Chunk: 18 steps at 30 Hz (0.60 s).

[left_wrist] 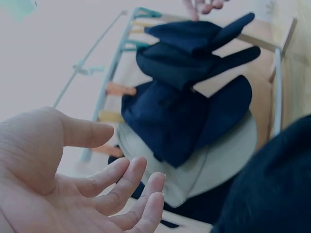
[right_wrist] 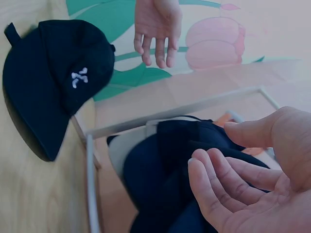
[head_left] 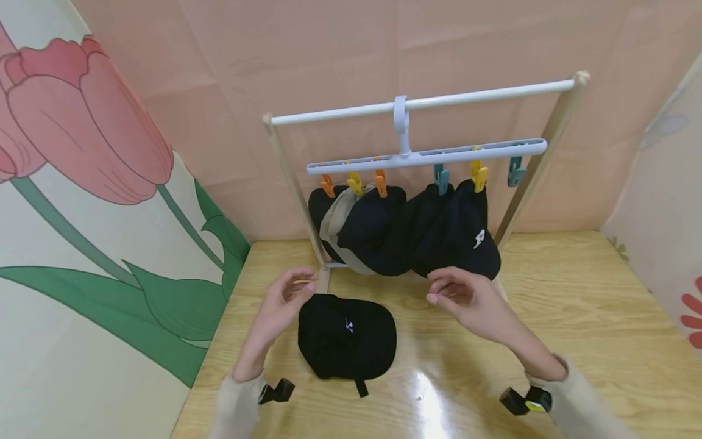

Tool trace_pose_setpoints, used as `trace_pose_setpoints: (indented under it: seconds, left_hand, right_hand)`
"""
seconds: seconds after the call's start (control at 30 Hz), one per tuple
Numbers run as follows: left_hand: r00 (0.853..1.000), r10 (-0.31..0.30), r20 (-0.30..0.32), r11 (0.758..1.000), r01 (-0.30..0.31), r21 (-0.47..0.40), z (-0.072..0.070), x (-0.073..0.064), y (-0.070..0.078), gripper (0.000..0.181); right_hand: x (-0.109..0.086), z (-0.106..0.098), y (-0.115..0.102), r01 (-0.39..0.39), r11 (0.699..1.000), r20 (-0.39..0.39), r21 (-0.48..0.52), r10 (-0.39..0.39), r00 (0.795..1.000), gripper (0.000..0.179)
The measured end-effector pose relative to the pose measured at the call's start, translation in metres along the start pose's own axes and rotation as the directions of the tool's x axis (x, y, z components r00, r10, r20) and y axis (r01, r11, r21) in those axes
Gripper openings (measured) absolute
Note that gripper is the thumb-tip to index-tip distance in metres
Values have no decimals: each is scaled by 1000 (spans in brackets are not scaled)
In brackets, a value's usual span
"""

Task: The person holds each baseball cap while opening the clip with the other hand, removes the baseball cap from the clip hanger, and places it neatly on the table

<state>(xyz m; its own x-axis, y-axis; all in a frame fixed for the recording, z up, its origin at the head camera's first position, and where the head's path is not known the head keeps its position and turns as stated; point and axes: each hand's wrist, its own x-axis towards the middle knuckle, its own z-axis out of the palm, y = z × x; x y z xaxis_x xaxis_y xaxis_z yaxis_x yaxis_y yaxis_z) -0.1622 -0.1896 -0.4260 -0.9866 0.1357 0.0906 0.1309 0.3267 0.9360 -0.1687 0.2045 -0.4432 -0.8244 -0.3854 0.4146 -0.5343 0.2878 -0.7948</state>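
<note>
A black cap (head_left: 347, 337) with a small white emblem lies on the table in front of the rack. My left hand (head_left: 285, 308) hovers at its left edge, fingers loosely bent and holding nothing. To the right, my right hand (head_left: 468, 302) is raised just below the hanging caps, also with nothing in its relaxed fingers. Several caps hang in a row from a pale clip hanger (head_left: 362, 163): a navy cap (left_wrist: 165, 121), a beige cap (head_left: 339, 213) and, at the right end, a dark cap (head_left: 466, 238) with a white emblem. In the right wrist view the loose cap (right_wrist: 73, 73) shows its emblem and strap.
The hanger hooks over the white top bar (head_left: 493, 94) of a wooden-legged rack (head_left: 540, 164). Orange, yellow and teal clips grip the caps; one teal clip (head_left: 516, 171) at the right end holds nothing. A tulip-printed panel (head_left: 93, 122) stands left of the wooden table (head_left: 581, 305).
</note>
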Motion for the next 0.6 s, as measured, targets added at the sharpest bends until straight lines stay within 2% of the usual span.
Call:
trace_pose_setpoints:
  seconds: [0.13, 0.3, 0.47, 0.6]
  left_hand:
    - [999, 37, 30, 999, -37, -7, 8, 4, 14, 36]
    - [990, 122, 64, 993, -121, -9, 18, 10, 27, 34]
    - [979, 186, 89, 982, -188, 12, 28, 15, 36, 31]
    - [971, 213, 104, 977, -215, 7, 36, 18, 41, 30]
  right_hand:
    - [3, -12, -7, 17, 999, -28, -34, -18, 999, 34]
    - [7, -22, -14, 56, 996, -108, -73, -63, 992, 38]
    - [9, -31, -18, 82, 980, -200, -181, -119, 973, 43]
    - [12, -38, -21, 103, 963, -252, -250, -168, 953, 46]
